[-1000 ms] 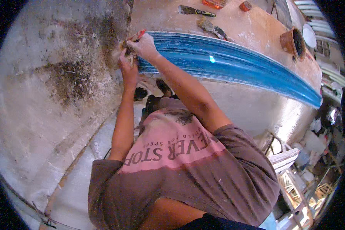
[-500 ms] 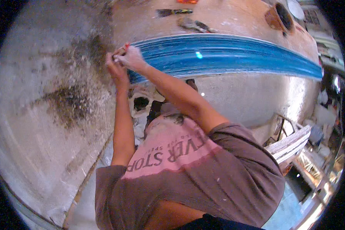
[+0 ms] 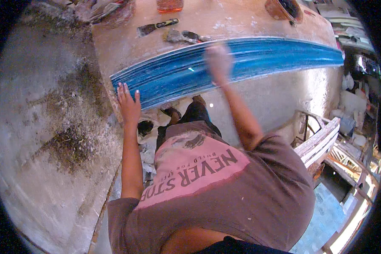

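Observation:
A long, glossy blue moulding (image 3: 165,76) with lengthwise ridges lies along the near edge of the work table. My left hand (image 3: 129,103) rests at its left end, fingers stretched out and fairly flat on the surface. Over the middle of the moulding is my right hand (image 3: 219,63), badly smeared by motion. Whether it holds anything, or touches the blue surface, I cannot tell. Just beyond the moulding lie a scraper (image 3: 148,29) with a dark and yellow handle and a brush-like tool (image 3: 178,37).
The pale brown table (image 3: 237,19) carries a red-orange container (image 3: 170,5) and a brown bucket (image 3: 279,9) along its far side. A bundle of cloth or sacking (image 3: 110,10) sits at the far left. White-painted boards (image 3: 319,137) stand at the right.
My hands were together at the moulding's left end, near something small and red. The right has swept right along it; the left now lies on its end. The view has shifted.

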`<state>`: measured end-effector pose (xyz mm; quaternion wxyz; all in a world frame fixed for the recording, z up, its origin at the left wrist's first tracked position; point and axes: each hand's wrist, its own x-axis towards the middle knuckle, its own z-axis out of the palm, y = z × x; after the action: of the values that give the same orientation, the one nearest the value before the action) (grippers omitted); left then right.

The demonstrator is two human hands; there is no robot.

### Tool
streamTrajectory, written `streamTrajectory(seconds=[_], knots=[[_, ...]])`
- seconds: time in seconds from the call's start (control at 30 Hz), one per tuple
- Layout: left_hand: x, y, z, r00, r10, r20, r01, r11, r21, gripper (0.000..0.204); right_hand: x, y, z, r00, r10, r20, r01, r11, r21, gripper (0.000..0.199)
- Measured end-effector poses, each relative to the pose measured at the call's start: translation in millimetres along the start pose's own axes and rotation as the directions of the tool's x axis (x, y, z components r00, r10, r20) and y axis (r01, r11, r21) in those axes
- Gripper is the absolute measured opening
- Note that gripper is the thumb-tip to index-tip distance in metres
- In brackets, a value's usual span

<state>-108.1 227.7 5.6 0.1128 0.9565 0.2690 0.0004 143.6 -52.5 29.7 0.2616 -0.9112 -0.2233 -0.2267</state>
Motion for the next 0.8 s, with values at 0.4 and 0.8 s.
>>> streamTrajectory(seconds=[0.4, 0.8], knots=[[21.1, -16.9, -19.6, 0.988, 0.041, -0.152, -0.095, 0.926, -0.366, 0.023, 101.1, 184.9, -114.9, 0.954, 0.289, 0.082, -0.300, 0.907, 0.295, 0.030], [195.1, 188.4, 3.5, 0.758, 0.647, -0.081, -0.641, 0.716, -0.277, 0.046, 6.7, -3.7, -64.0, 0.756, 0.161, 0.635, -0.598, 0.566, 0.567, 0.027]])
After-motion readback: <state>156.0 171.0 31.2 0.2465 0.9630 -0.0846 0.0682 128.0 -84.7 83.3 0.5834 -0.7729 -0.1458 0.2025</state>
